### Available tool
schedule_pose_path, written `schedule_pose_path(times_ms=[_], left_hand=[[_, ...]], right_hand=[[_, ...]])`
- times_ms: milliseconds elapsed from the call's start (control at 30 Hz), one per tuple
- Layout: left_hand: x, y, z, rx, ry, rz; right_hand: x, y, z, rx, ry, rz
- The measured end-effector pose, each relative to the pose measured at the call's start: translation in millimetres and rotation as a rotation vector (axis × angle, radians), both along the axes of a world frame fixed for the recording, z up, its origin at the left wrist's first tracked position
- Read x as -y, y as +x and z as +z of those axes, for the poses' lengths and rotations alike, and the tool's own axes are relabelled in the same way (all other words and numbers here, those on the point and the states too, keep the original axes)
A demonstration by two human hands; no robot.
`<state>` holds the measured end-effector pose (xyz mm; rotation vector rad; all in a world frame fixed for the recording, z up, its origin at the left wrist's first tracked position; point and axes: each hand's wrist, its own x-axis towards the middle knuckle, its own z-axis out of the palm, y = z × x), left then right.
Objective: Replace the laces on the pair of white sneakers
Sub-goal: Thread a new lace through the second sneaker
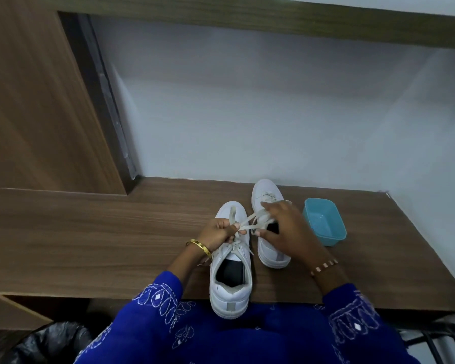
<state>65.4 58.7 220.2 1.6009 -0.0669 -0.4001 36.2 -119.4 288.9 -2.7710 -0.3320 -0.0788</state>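
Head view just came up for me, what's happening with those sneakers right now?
A person is working the lace of the nearer white sneaker on a wooden desk. The left hand pinches the lace over the shoe; the right hand holds its other strands, stretched between the hands. Both sneakers are laced at this moment. The second sneaker stands beside it, with a blue tub to its right.

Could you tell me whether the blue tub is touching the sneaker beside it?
Apart. The head view shows a strip of bare wooden table between the blue tub and the sneaker beside it.
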Motion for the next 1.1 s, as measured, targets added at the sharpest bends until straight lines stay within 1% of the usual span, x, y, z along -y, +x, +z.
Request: schedule_pose_path(times_ms=[67, 133, 233, 300, 433, 500, 567, 667, 867, 933, 1033, 1100], left_hand=[[0.5, 0.5, 0.0, 0.003, 0.022, -0.003], [1.1, -0.8, 0.7, -0.006, 0.000, 0.011], [1.7, -0.6, 1.9, 0.014, 0.025, 0.033], [1.8, 0.5, 0.7, 0.015, 0.033, 0.033], [1.8, 0.9, 3.5, 0.003, 0.007, 0.057], [2.4, 1.4, 3.8, -0.017, -0.024, 0.057], [3.2, 0.7, 4.0, -0.018, -0.043, 0.058], [2.3, -0.2, 1.4, -0.009, -0.077, 0.027], [-8.8, -4.4, 3.7, 0.024, -0.078, -0.088], [-12.2, -4.7, 5.0, 0.047, -0.052, -0.117], [-15.6, -2.7, 4.0, 0.079, -0.012, -0.169], [-16.5, -2.5, 5.8, 0.100, 0.010, -0.182]], right_hand=[[-14.6, 0.2, -7.2, 0.197, -0.212, 0.095], [-25.8, 2.0, -16.2, 0.320, -0.336, 0.110], [-31.0, 3.4, -28.8, 0.325, -0.415, 0.120], [-29.7, 2.8, -32.9, 0.287, -0.408, 0.119], [-24.5, -3.5, -27.5, 0.118, -0.235, 0.077], [-21.1, -9.9, -26.8, 0.120, -0.080, 0.054], [-22.0, -16.1, -30.0, 0.152, 0.008, 0.038], [-30.9, -24.1, -47.3, 0.122, 0.090, 0.054], [-38.7, -29.5, -71.8, 0.035, 0.159, 0.110], [-32.3, -25.6, -67.8, 0.058, 0.298, 0.042], [-22.1, -9.5, -53.3, 0.102, 0.634, -0.145], [-19.4, 2.4, -44.2, -0.016, 0.750, -0.167]])
